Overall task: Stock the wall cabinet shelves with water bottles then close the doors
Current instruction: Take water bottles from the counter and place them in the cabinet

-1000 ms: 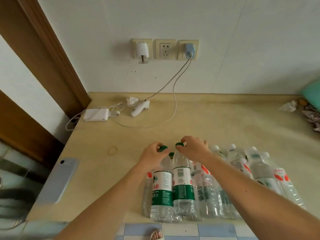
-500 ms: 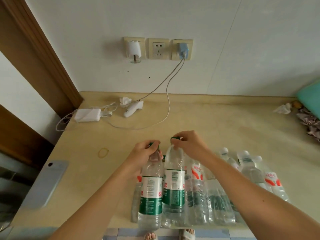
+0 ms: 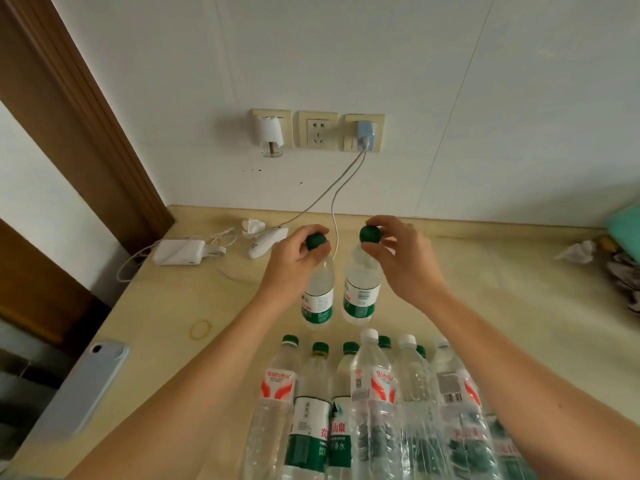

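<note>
Left hand (image 3: 292, 261) pinches the green cap of one water bottle (image 3: 318, 299), fingers curled round the neck; right hand (image 3: 398, 258) pinches the green cap of a second water bottle (image 3: 360, 296) the same way. Both bottles hang upright, clear of the tabletop (image 3: 485, 306), side by side and just apart. Half a second earlier the two bottles were barely raised out of the group, their bases level with the others; now they are lifted well above and beyond it, up toward the wall. A second ago both hands were only closing on the caps with the bottles standing in the group. Counted: two bottles in hand, green labels. The remaining bottles (image 3: 374, 403) stand at the near table edge, about seven caps showing, five green and two white; the rightmost bottle top is blurred and the exact count cannot be told. Some bear red-and-white labels, some green. Further out on the table: one yellow rubber band (image 3: 201, 329) left of the group, one phone (image 3: 86, 386) at the left edge, one white power adapter (image 3: 179, 252) with its cord, one white handheld device (image 3: 267, 241), one crumpled tissue (image 3: 576, 252) at right. On the wall, three sockets (image 3: 318, 130) in a row, two with plugs. No cabinet in view.
</note>
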The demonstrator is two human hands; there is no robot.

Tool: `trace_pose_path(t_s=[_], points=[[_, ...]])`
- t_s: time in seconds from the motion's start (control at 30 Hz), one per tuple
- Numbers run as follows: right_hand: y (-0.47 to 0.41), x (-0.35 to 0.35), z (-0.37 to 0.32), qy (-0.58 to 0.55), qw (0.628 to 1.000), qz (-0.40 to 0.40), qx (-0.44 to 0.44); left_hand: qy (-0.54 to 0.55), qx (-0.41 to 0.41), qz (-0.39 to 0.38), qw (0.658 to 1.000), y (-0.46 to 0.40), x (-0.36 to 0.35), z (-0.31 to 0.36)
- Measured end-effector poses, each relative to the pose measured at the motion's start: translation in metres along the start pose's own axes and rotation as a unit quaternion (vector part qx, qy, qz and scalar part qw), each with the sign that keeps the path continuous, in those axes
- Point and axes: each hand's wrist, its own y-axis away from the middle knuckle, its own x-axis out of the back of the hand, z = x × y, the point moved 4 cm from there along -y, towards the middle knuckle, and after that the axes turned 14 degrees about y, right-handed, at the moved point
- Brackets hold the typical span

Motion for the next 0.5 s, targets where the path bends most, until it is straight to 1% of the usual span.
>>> trace_pose_path(t_s=[0.13,0.23,0.37,0.5], points=[[-0.002,-0.019,0.029,0.013,0.999,-0.007,-0.039,-0.032,0.013,0.002,0.999,-0.006,-0.005,-0.017],[-0.004,-0.026,0.046,0.011,0.999,-0.003,-0.047,-0.041,0.016,0.002,0.999,-0.009,-0.008,-0.029],[-0.009,-0.028,0.049,0.005,0.999,-0.025,-0.027,-0.04,0.011,-0.003,0.999,-0.013,-0.008,-0.033],[-0.003,-0.029,0.054,0.003,1.0,-0.016,-0.013,-0.05,0.011,-0.024,0.998,-0.009,-0.004,-0.036]])
